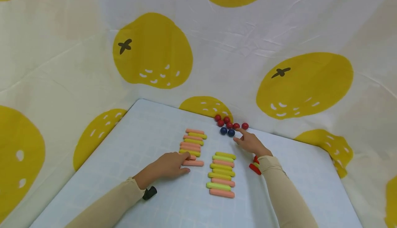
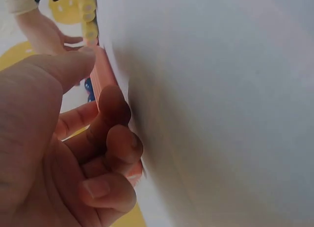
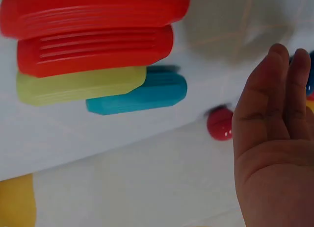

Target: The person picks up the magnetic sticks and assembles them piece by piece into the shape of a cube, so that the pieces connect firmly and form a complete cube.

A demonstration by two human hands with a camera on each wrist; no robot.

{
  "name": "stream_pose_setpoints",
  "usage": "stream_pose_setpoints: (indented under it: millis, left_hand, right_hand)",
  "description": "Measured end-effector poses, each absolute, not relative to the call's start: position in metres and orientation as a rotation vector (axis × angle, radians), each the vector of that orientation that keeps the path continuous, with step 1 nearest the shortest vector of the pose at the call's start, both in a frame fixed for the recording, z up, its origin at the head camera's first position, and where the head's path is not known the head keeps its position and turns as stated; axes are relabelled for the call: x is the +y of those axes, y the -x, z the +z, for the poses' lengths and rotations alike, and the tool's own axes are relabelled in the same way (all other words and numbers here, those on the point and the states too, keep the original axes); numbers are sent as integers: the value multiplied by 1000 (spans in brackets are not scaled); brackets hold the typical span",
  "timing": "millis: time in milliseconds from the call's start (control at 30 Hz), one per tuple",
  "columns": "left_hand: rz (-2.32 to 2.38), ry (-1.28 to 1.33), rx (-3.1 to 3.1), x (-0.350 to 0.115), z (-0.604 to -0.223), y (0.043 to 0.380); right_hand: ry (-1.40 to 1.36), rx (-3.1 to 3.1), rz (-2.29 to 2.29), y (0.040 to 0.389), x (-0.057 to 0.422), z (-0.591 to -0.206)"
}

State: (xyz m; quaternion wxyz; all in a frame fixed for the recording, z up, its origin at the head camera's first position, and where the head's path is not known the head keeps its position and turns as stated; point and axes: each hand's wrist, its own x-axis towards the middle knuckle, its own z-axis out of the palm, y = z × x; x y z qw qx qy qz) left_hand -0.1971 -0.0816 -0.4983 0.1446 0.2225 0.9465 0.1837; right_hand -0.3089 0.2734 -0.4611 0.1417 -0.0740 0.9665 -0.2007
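My left hand (image 1: 170,165) lies over the left column of sticks, index fingertip on a pink stick (image 1: 193,163) or its neighbour; I cannot tell which. In the left wrist view its fingers (image 2: 115,107) bend loosely and stand apart from the thumb, beside the pink stick (image 2: 102,70). My right hand (image 1: 252,143) reaches to the far edge, index finger extended at a red ball (image 1: 236,126). Just beside that finger sit two dark blue balls (image 1: 231,133). In the right wrist view the right hand (image 3: 274,134) has fairly straight fingers, with nothing seen gripped.
A second column of yellow, green and pink sticks (image 1: 221,174) lies between the arms. Near the right wrist are red sticks (image 3: 95,50), a yellow-green stick (image 3: 81,85) and a blue stick (image 3: 142,93). Several red balls (image 1: 220,123) line the back edge, against the fruit-print cloth (image 1: 217,66).
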Motion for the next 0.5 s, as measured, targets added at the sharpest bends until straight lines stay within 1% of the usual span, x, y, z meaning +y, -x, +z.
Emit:
stream_pose_setpoints:
  millis: [167,500]
  left_hand:
    - [477,-660,2775,-76,-500,197]
    - [455,-701,2796,-73,-498,197]
  right_hand:
    - [231,2815,-523,318,259,-469]
    - [228,2901,-428,331,245,-469]
